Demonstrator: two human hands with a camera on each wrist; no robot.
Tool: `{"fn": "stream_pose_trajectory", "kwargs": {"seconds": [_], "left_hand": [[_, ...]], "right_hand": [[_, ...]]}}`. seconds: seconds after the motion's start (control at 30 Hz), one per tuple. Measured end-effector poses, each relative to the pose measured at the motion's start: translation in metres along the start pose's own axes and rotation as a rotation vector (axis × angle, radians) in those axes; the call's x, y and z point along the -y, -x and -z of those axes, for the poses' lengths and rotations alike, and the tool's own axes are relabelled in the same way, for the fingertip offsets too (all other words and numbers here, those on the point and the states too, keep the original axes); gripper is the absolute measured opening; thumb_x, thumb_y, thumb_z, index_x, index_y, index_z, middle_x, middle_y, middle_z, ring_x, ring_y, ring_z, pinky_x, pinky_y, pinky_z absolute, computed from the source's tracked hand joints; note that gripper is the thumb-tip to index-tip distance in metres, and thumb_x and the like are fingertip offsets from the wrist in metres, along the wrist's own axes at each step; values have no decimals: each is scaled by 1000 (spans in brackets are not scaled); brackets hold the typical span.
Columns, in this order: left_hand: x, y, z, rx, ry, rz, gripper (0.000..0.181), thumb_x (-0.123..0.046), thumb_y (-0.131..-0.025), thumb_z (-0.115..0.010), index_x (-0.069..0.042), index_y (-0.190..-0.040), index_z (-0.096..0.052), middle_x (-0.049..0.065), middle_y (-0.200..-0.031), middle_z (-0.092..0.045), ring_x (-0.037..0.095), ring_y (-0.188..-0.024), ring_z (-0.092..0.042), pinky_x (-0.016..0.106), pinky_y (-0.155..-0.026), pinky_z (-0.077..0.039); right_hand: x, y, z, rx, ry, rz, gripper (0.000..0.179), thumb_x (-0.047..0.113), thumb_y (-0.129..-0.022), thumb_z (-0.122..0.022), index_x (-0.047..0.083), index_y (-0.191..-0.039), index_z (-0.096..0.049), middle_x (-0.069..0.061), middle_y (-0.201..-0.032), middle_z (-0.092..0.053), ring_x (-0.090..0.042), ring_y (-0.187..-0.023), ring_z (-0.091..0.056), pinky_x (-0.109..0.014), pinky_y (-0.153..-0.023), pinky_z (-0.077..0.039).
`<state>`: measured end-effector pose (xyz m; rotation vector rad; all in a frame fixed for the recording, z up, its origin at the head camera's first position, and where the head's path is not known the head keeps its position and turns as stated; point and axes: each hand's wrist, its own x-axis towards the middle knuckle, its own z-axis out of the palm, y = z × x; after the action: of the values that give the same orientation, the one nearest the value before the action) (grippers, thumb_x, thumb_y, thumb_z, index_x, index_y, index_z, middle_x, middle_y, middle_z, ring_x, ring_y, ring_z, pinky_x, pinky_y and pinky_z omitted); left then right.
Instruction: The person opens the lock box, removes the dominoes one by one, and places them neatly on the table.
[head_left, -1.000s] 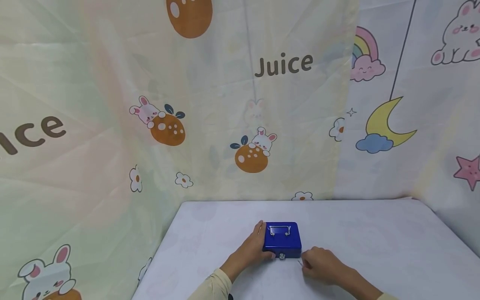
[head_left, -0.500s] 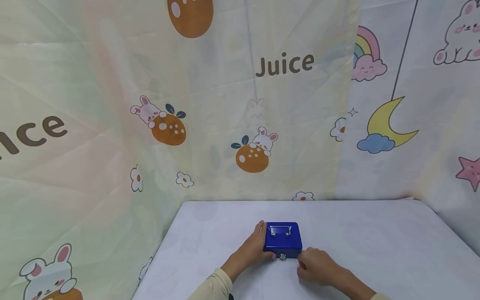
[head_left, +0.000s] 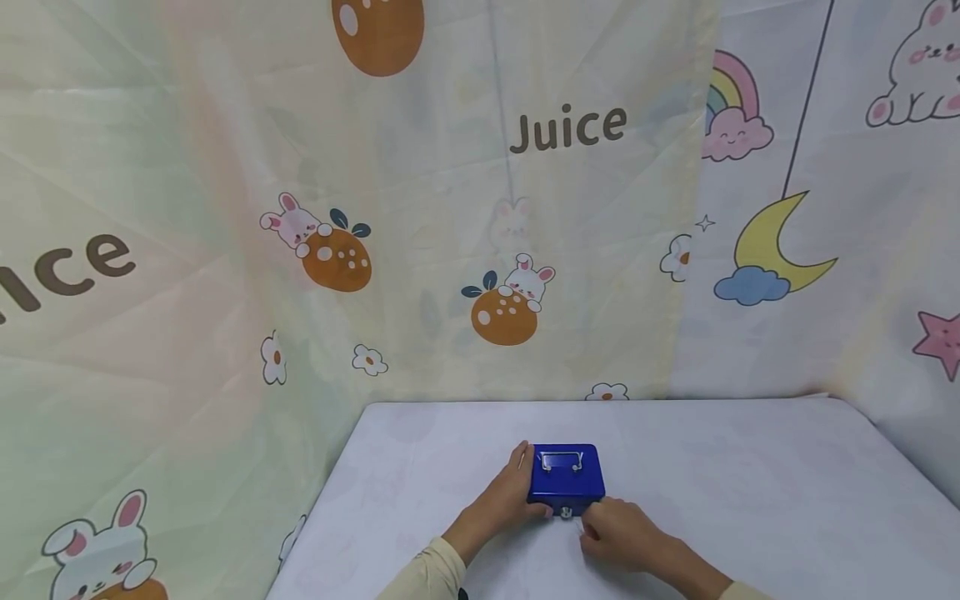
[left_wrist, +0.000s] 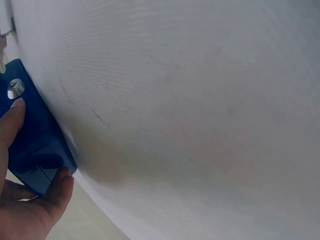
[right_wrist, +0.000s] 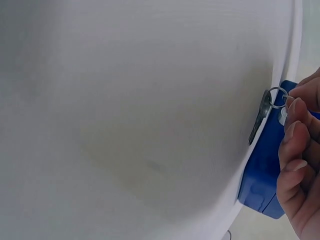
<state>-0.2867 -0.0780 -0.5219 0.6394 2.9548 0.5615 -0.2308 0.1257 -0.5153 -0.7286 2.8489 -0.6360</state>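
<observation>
A small blue cash box [head_left: 567,483] with a wire handle on its lid [head_left: 562,459] lies on the table. My left hand [head_left: 510,493] grips its left side, the thumb on the front face just beside the silver lock [left_wrist: 16,88]. At the box's front right corner is my right hand [head_left: 624,533], fingers curled, pinching a key by its head. From that hand a metal ring [right_wrist: 273,103] sticks out, with a second key [right_wrist: 259,117] dangling from it. The held key's tip [left_wrist: 2,66] shows close to the lock in the left wrist view.
The table [head_left: 750,483] has a white cloth over it. Printed fabric walls with rabbits and oranges [head_left: 504,317] rise behind and to the left, and another printed sheet [head_left: 885,333] closes off the right.
My right hand has moved left with the keys, along the front of the cash box towards the lock. The left hand and the box have stayed in place.
</observation>
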Motion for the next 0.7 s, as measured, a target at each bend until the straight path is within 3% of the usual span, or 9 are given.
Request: {"fn": "stream_pose_trajectory", "kwargs": {"seconds": [0.33, 0.7], "left_hand": [[1, 0, 0, 0, -3, -9, 105, -45, -75, -77, -6, -151, -15, 10, -156, -17, 26, -133, -39, 37, -105, -39], [2, 0, 0, -3, -12, -23, 105, -46, -75, -76, -6, -151, -15, 11, -156, -16, 26, -133, -39, 36, -104, -39]], "right_hand": [[2, -8, -3, -28, 8, 49, 30, 19, -79, -68, 22, -54, -53, 13, -44, -42, -1, -41, -35, -17, -39, -27], [2, -14, -7, -43, 9, 48, 30, 19, -78, -69, 22, -53, -53, 15, -44, -41, 0, -41, -36, -17, -39, -28]]}}
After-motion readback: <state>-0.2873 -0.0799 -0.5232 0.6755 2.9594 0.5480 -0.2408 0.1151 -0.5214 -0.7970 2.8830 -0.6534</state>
